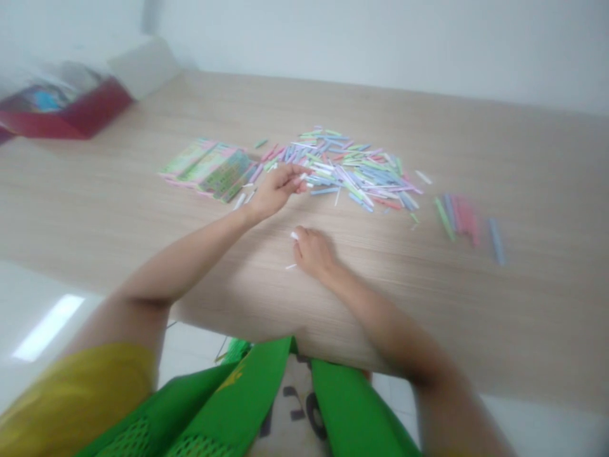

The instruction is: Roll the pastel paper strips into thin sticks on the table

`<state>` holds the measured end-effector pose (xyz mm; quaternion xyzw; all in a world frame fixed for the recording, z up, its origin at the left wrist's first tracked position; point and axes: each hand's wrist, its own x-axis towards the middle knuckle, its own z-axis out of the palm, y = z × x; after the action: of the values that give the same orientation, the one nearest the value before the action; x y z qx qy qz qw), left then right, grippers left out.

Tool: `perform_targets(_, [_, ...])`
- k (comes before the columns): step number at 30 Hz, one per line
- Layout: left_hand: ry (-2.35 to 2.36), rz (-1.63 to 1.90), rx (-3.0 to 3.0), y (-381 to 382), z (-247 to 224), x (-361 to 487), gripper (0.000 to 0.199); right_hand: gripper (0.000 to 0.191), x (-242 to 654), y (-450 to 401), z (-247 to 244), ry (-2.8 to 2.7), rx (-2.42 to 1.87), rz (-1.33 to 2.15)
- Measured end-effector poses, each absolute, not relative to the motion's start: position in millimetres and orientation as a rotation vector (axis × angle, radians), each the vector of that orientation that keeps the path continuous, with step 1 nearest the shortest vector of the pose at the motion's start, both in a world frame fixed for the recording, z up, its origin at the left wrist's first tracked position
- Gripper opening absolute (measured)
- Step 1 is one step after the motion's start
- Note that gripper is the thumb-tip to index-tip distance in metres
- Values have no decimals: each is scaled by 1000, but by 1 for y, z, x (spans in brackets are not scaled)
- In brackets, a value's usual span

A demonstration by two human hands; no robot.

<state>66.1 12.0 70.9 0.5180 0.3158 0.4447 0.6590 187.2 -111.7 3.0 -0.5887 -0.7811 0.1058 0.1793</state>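
A loose pile of thin pastel sticks [359, 168] in blue, pink, green, purple and white lies across the middle of the table. At the pile's near left edge is my left hand [276, 190], its thumb and fingers pinched together on a small white stick [303, 177]. Closer to the table's front edge, my right hand [313, 252] rests with curled fingers. White stick ends [294, 235] show at its fingertips, and another thin white stick [290, 267] shows just below them. How many sticks the right hand holds is hidden.
Flat green and pink printed packs [204, 166] lie left of the pile. Several sorted sticks [457, 217] sit at the right, with a blue stick [497, 241] apart from them. A dark red box [90, 114] with contents stands at the far left, by the wall.
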Motion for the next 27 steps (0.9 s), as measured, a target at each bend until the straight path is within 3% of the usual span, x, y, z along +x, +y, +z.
perform_targets(6, [617, 943, 1361, -3, 55, 46, 24, 27, 211, -92, 1, -1735, -1911, 90])
perform_targets(14, [522, 868, 1705, -18, 5, 37, 42, 21, 213, -92, -11, -1816, -1740, -228])
perform_targets(20, [511, 1067, 1904, -29, -6, 45, 40, 18, 214, -92, -12, -1895, -1660, -347])
perform_targets(27, [506, 1054, 2007, -34, -11, 49, 39, 16, 213, -92, -15, -1893, -1551, -480])
